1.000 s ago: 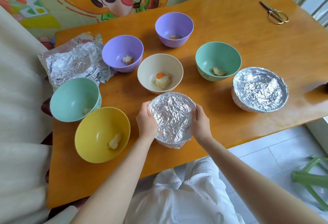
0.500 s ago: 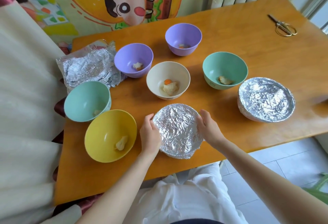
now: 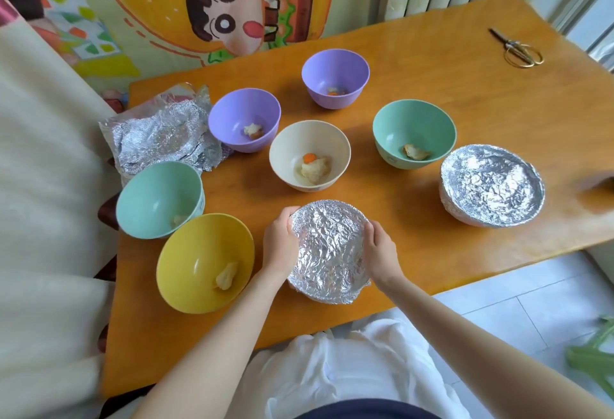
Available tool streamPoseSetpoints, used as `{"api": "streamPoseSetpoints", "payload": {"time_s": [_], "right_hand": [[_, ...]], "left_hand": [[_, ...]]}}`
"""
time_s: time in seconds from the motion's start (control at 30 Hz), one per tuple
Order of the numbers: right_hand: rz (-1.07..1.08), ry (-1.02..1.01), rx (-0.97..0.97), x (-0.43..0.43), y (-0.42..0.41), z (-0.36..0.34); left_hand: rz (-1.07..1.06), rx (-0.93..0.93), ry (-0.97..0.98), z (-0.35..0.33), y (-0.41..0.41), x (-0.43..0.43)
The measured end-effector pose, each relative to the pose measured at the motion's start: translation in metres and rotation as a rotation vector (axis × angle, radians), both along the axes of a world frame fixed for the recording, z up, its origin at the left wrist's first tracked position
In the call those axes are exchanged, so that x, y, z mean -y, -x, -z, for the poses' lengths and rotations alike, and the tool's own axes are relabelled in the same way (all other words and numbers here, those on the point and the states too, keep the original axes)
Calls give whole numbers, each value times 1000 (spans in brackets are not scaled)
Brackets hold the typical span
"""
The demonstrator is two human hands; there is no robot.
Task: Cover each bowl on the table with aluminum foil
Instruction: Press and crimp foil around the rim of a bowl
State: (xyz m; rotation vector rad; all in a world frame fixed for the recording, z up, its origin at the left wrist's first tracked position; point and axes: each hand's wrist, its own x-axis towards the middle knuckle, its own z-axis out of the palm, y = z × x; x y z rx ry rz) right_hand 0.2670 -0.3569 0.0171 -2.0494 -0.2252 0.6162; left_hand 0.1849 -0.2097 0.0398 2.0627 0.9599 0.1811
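– Both hands have slid round the rim since the earlier frame: the left hand point(image 3: 280, 242) now sits higher on the far-left edge, and the right hand point(image 3: 380, 254) is closer in on the right edge.

– Holding what?

– They hold the foil-covered bowl point(image 3: 329, 252), right between them near the worktop's point(image 3: 465, 93) front edge. The fingers point(image 3: 291, 216) of both hands are curled over its rim, gripping the foil against it.

– How far along?

– Two done, I'd judge: this one, nearly sealed, and a second covered bowl point(image 3: 491, 184) well to the right of the fingers. Six stand open:
  - a yellow bowl point(image 3: 199, 252) just left of the left fingers
  - a teal bowl point(image 3: 156, 196) beyond that
  - a cream bowl point(image 3: 309, 143) just beyond the fingers
  - a near purple bowl point(image 3: 239, 116)
  - a far purple bowl point(image 3: 335, 70)
  - another teal bowl point(image 3: 413, 123), beyond and to the right

– Foil left?

– Crumpled foil sheets point(image 3: 159, 136) lie far off to the left. I cannot tell whether there is enough for six.
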Motion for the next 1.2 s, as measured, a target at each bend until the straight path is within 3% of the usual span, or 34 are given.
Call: {"api": "streamPoseSetpoints", "payload": {"time_s": [0.1, 0.27, 0.47, 0.93, 1.2], "right_hand": [[-138, 91, 11, 4, -6, -2], [-369, 217, 221, -4, -28, -12], [-558, 267, 228, -24, -34, -22], [-836, 432, 259, -40, -39, -31], [-814, 482, 257, -41, -34, -28]], "left_hand": [[83, -83, -14, -5, 0, -3], [197, -167, -119, -13, -5, -1], [280, -171, -119, -11, -6, 11], [304, -141, -185, -10, -2, 13], [225, -102, -163, -8, -1, 19]]}}
